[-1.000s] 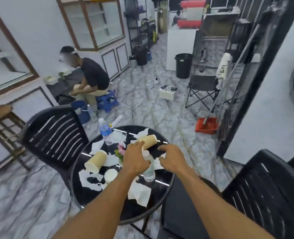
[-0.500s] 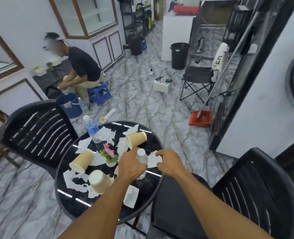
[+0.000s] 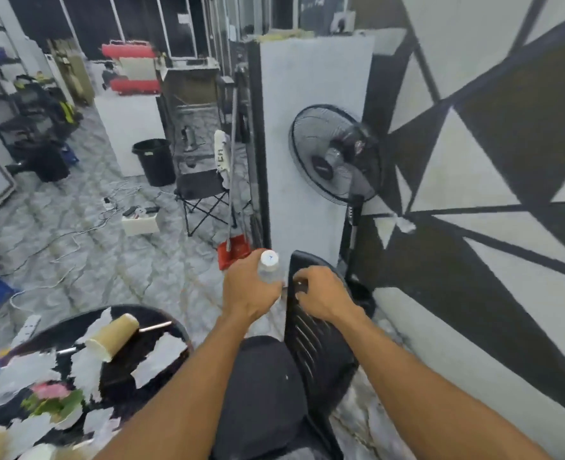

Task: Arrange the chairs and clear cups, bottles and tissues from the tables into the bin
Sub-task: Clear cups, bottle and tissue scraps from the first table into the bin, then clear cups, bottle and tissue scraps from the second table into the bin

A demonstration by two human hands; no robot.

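Note:
My left hand [image 3: 249, 288] grips a clear plastic bottle [image 3: 268, 267] with a white cap, held upright in the air right of the table. My right hand [image 3: 321, 293] grips the top of the backrest of a black plastic chair [image 3: 311, 346] in front of me. At lower left, the round black table [image 3: 122, 373] carries a paper cup [image 3: 112, 336] lying on its side, torn tissues [image 3: 158, 358], a small pot of pink flowers [image 3: 50, 398] and more cups at the frame's bottom edge. A black bin [image 3: 153, 161] stands far back on the floor.
A standing fan [image 3: 336, 157] is close behind the chair, beside a white pillar [image 3: 307, 134]. A red dustpan [image 3: 233, 250] with a long handle and a folding chair [image 3: 205, 194] stand ahead. Cables and a white box [image 3: 140, 222] lie on the marble floor.
My left hand has lifted the bottle off the table and carried it right. My right hand moved from the table to the chair's backrest. The view swung to the right.

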